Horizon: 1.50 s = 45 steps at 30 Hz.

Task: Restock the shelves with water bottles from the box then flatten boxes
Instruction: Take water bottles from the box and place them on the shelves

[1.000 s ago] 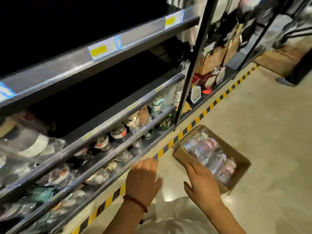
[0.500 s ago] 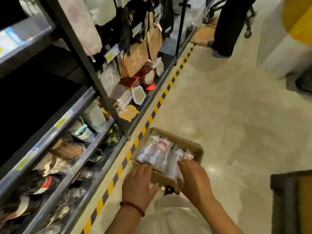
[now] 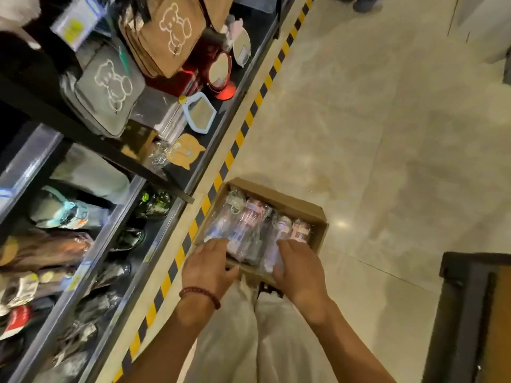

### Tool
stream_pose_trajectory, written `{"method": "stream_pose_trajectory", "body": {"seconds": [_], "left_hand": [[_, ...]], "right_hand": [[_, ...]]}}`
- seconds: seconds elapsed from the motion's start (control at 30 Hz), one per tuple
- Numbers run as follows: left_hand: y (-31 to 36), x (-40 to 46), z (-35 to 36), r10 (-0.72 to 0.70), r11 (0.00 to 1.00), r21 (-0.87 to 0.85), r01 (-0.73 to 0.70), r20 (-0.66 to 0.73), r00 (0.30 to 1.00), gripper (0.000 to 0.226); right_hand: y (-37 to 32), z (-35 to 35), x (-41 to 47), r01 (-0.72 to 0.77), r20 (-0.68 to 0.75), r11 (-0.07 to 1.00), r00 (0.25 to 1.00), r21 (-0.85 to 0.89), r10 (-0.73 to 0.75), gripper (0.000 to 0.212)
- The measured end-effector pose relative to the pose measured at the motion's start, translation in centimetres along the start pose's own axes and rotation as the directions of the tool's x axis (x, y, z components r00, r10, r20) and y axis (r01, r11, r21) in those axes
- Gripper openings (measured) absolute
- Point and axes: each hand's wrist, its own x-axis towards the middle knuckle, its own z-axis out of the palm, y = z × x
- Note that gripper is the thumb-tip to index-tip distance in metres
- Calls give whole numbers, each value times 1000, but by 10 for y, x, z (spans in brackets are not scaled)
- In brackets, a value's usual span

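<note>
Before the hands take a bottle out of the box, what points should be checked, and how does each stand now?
1. Box open on top: ok.
2. Bottles still inside, in clear wrap: ok.
3. Left hand over the box's near left corner, fingers straight, holding nothing: ok.
4. Right hand on the wrapped bottles; firm grip: cannot tell.
5. Box on the floor beside the striped tape, close to the shelf: ok.
6. Free space on the shelf: cannot tell.
</note>
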Motion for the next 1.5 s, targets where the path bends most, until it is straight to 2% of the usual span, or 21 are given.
{"method": "stream_pose_trajectory", "body": {"seconds": [0.17, 0.3, 0.47, 0.63, 0.73, 0.83, 0.93, 1.0, 1.07, 1.13, 1.2, 1.27, 1.33, 1.5], "left_hand": [[-32, 85, 57, -69, 996, -55, 70, 9, 998, 45], [-69, 162, 115, -88, 996, -17, 90, 98, 991, 52], [-112, 253, 174, -86, 992, -80, 99, 151, 985, 60], [-141, 306, 221, -142, 982, -83, 170, 266, 954, 60], [-149, 324, 242, -176, 978, -50, 201, 315, 933, 66], [-156, 337, 256, -185, 977, -40, 209, 327, 927, 67], [-160, 345, 268, -159, 953, -195, 234, 336, 928, 76], [-158, 348, 271, -145, 909, -325, 260, 337, 930, 72], [-158, 351, 273, -148, 881, -376, 285, 354, 923, 72], [-159, 353, 278, -169, 858, -387, 338, 409, 897, 78], [-159, 351, 284, -132, 801, -461, 382, 487, 864, 75], [-156, 345, 291, -90, 706, -560, 433, 536, 839, 61], [-150, 337, 295, -97, 632, -613, 474, 544, 833, 50], [-135, 307, 293, -134, 473, -705, 529, 536, 834, 71]], "right_hand": [[20, 63, 81, -90, 27, 989, 996, 118, 88, 43], [33, 129, 143, -144, 73, 969, 989, 199, 132, 36], [44, 212, 209, -243, 273, 931, 947, 273, 167, 38], [48, 271, 251, -397, 363, 820, 897, 412, 252, 41], [53, 295, 272, -513, 431, 697, 846, 501, 313, 26], [54, 312, 287, -596, 493, 510, 802, 620, 337, 39], [53, 330, 298, -579, 479, 321, 809, 749, 340, 26], [53, 337, 302, -576, 498, 194, 800, 794, 335, 31], [51, 339, 304, -569, 536, 28, 790, 822, 298, 37], [51, 344, 302, -541, 529, -47, 796, 840, 293, 50], [54, 345, 299, -515, 509, -78, 795, 854, 330, 68], [61, 343, 296, -479, 483, -99, 808, 872, 338, 63], [69, 339, 291, -468, 460, -56, 827, 882, 323, 54], [71, 315, 275, -469, 408, 74, 826, 880, 388, 58]]}}
